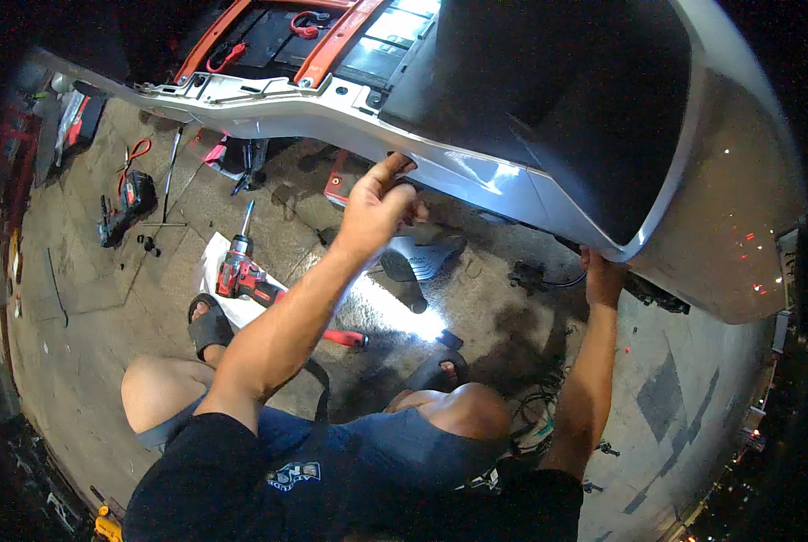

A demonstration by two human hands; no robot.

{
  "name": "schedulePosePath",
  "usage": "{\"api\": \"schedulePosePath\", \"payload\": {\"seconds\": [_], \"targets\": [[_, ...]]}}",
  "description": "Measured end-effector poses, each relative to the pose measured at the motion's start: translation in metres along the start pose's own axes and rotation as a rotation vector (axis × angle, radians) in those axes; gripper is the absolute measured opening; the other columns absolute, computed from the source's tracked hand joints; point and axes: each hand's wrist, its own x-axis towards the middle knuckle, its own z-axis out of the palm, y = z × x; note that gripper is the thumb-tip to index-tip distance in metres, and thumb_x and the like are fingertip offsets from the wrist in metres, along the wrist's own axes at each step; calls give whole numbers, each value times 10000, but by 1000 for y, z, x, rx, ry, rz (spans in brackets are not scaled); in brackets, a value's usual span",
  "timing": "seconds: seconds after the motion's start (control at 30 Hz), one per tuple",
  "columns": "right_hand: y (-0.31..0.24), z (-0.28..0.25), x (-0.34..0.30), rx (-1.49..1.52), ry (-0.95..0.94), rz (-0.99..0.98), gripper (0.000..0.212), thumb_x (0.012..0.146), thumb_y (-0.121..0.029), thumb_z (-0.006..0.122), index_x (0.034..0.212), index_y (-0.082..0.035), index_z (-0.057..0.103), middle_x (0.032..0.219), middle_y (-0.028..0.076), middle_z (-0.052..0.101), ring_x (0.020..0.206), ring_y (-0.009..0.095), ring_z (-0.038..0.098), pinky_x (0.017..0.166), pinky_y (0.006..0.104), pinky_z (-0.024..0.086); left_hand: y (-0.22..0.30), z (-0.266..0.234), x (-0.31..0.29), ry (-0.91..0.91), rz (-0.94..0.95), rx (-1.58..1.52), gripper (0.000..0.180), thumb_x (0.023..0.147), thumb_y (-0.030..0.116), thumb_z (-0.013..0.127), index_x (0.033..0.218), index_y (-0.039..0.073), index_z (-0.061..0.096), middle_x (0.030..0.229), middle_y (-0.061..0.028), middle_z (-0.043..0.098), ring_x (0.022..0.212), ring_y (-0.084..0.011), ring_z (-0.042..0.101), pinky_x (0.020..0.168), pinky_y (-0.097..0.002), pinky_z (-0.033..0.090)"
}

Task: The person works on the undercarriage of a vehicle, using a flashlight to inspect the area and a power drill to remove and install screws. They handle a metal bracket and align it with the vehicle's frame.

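Observation:
A long silver body panel (pixel 485 176) runs across the top of the view, its lower edge lifted off the ground. My left hand (pixel 379 210) is at this edge near the middle, with its index fingertip at a dark hole in the panel. The other fingers are curled, and whatever they may pinch is too small to make out. Further right, my right hand (pixel 605 275) reaches up and grips the panel's bottom edge near its corner, with the fingertips hidden behind it. Beneath the panel, a lit lamp (pixel 450 341) throws a bright patch on the ground.
A red cordless drill (pixel 234 273) lies on a white sheet near my left foot, beside a red-handled tool (pixel 345 338). A black power tool (pixel 133 200), a T-handle wrench (pixel 171 176) and red-handled pliers (pixel 133 155) lie left. Orange frame bars (pixel 333 45) stand behind the panel.

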Motion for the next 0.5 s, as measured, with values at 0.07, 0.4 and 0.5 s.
{"api": "schedulePosePath", "payload": {"seconds": [0.07,0.4,0.5], "targets": [[-3,1,0,-114,4,-157,193,952,-172,583,824,-28,596,710,20,578,614,108,504,556,259,392,-7,0,-4,138,733,911,542,842,50,585,1360,-32,449,1115,-182,635,825,-299,665,742,-372,538],[-54,-18,4,444,-114,362,166,940,-146,595,867,-1,632,752,42,621,651,104,549,574,258,441,16,-24,8,-84,455,1530,502,800,108,646,1260,133,445,809,-185,666,752,-424,651,609,-523,506],[-53,-17,7,215,-84,139,180,941,-150,595,866,11,625,753,41,620,659,108,556,597,267,459,25,-23,14,-146,453,1650,381,884,99,503,1257,135,432,800,-179,668,746,-407,657,595,-510,506]]}}
